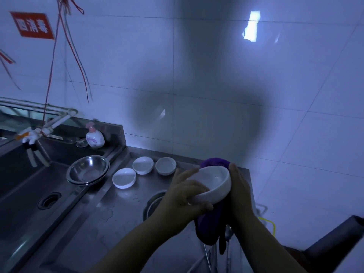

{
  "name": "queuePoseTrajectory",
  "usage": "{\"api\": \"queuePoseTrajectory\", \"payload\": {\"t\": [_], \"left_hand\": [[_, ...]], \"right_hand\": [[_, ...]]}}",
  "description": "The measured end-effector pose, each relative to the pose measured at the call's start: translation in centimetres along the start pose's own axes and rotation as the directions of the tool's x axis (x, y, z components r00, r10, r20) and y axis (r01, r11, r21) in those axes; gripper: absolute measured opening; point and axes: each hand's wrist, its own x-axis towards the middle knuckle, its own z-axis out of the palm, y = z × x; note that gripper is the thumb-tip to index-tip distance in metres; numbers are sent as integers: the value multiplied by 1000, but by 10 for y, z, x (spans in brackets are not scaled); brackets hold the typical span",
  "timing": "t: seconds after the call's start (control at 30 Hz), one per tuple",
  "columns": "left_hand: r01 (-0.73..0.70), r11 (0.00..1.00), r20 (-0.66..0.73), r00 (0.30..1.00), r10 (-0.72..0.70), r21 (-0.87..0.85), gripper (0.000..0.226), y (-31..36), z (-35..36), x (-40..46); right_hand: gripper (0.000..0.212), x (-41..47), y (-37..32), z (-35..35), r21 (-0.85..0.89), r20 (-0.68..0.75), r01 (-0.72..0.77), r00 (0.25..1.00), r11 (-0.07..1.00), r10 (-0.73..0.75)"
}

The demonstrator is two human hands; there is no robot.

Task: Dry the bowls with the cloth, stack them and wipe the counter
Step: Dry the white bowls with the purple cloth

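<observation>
My left hand (pixel 183 196) grips a white bowl (pixel 213 183) by its near rim and underside, tilted with its opening toward me, above the steel counter (pixel 122 209). My right hand (pixel 239 192) presses a purple cloth (pixel 208 223) against the bowl's far outer side; the cloth bulges above the rim and hangs down below my hands. Three more white bowls stand upright on the counter near the wall: one at the front left (pixel 124 177), one behind it (pixel 142 165), one to the right (pixel 165 165).
A steel mixing bowl (pixel 88 170) rests on the sink's edge, with the sink basin (pixel 29 192) and its drain at left. A soap pump bottle (pixel 95 136) stands by the wall. A round opening in the counter (pixel 153 203) lies under my left hand. Water drops lie on the counter.
</observation>
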Motion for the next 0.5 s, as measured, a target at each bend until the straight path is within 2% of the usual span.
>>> {"api": "queuePoseTrajectory", "payload": {"t": [0.07,0.1,0.13,0.2,0.27,0.33,0.43,0.5], "left_hand": [[-4,995,-33,999,7,98,7,0,3,-2],[23,995,-53,998,-18,95,6,2,4,-2],[59,997,-68,996,-55,55,6,4,5,-3],[138,988,-93,985,-145,-70,19,9,5,-2],[238,938,-71,962,-263,-252,20,9,1,-1],[319,816,9,933,-359,-481,18,7,-6,-1],[345,677,92,920,-381,-650,30,5,-12,-3],[347,629,113,917,-382,-695,37,2,-12,-3]], "right_hand": [[37,-1,-1,4,-48,-16,35,999,998,-36],[39,-1,-1,6,-82,-25,60,998,995,-63],[39,-3,-1,9,-129,-33,104,993,986,-109],[39,-9,0,15,-238,7,273,960,932,-280],[55,-15,4,16,-379,137,515,853,769,-504],[58,-16,12,14,-497,297,690,705,526,-644],[45,-14,15,13,-543,420,795,536,270,-733],[45,-11,11,15,-530,447,826,465,193,-764]]}}
